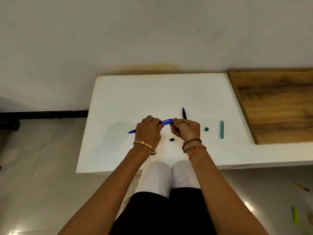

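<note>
- Head view: the pen [133, 131] is held in the air just above the white table [118, 99], roughly level, with its blue tip pointing to the left.
- The left hand [148, 131] is curled round the pen's middle, so the barrel there is hidden.
- The right hand [186, 129] pinches the blue cap [166, 121] at the pen's right end between thumb and fingertips.
- Whether the cap is being seated or drawn off cannot be told; it appears to sit in line with the barrel.
- For a clean result, the barrel is best kept fixed by the left hand while the cap is moved straight along the pen's axis, without bending.
- A slight twist may be added if the fit is tight. The tip should be kept clear of the table and the fingers, since ink could be smeared.
- A second pen [184, 114] shows just behind the right hand. Whether it is held or lies on the table cannot be told.
- On the table lie a black cap [172, 139] near the right wrist, a green cap [206, 129] and a green bar [221, 129] further right.
- A wooden board [274, 106] rests on the table's right part.
</note>
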